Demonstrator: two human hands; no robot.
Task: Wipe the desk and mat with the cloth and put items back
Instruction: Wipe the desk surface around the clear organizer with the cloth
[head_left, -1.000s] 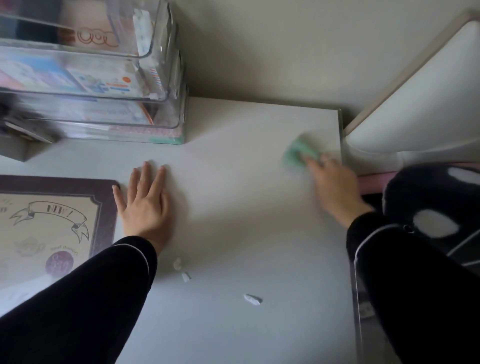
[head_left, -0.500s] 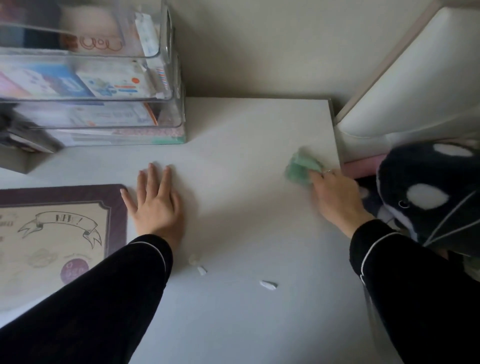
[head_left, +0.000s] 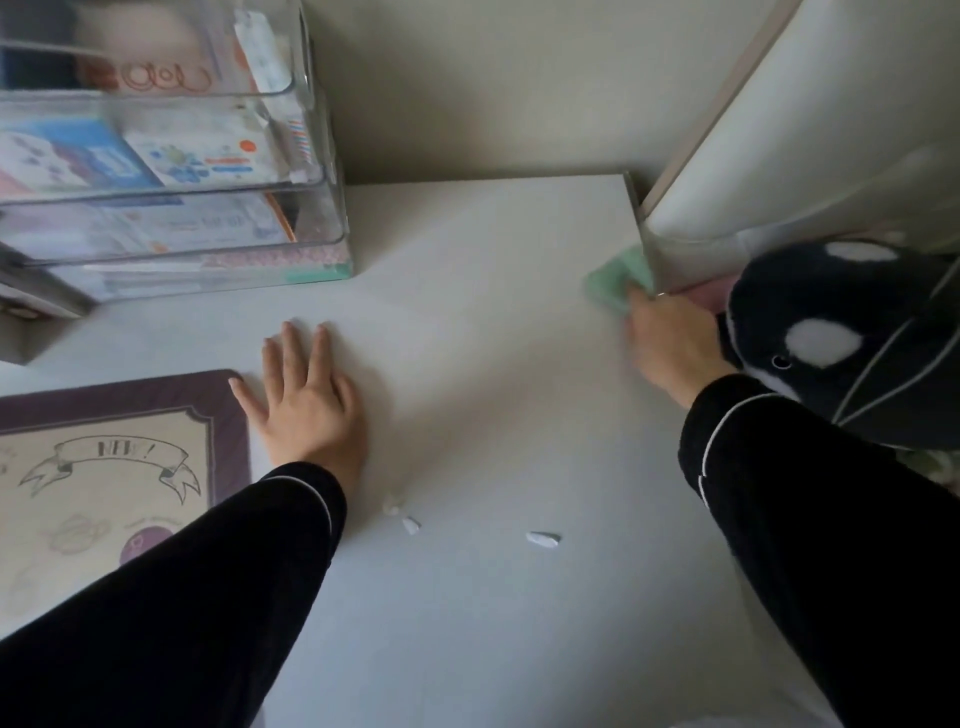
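The green cloth (head_left: 618, 280) sits at the far right edge of the desk (head_left: 467, 291). Our right hand (head_left: 670, 348) grips it, but the hand looks blurry. Our left hand (head_left: 306, 405) lies flat on the middle of the desk, fingers straight and a bit apart, holding nothing. The mat (head_left: 104, 467) lies on the desk's left side, just beside that hand. Small white scraps (head_left: 543, 539) lie on the desk's near part. Clear trays (head_left: 171, 156) stand at the desk's far left. A plush whale (head_left: 841, 338) sits off the desk's right edge.
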